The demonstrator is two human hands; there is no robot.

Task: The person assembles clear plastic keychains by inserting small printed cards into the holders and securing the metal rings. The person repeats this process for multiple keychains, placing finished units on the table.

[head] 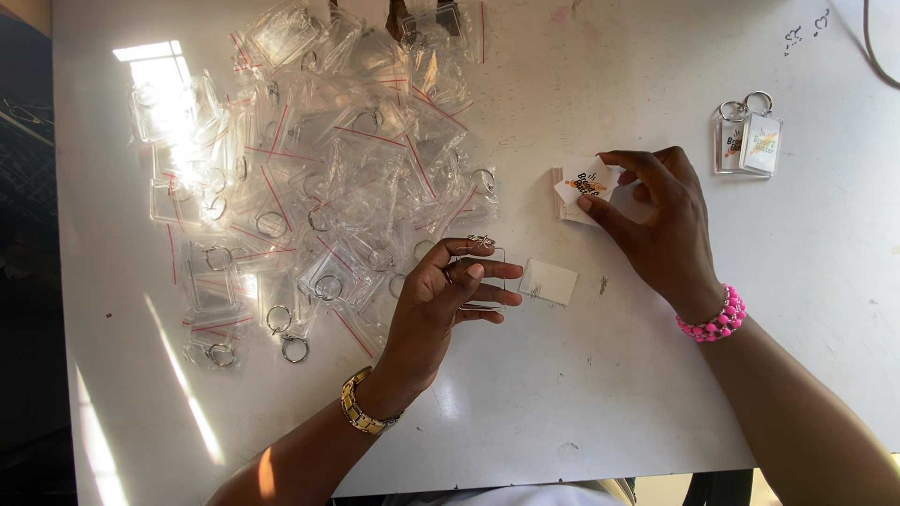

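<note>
Left hand (441, 300) pinches clear plastic keychain case (486, 276) with metal ring, just above white table (562, 394). Right hand (661, 220) pinches small printed paper card (583, 181) over card stack (562, 201).

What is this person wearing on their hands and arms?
Both forearms are bare, with no sleeves or gloves in view. The left hand has a gold-coloured metal link watch band around its wrist. The right hand has a bright pink beaded bracelet, several strands thick, around its wrist. No rings are visible on the fingers.
</note>
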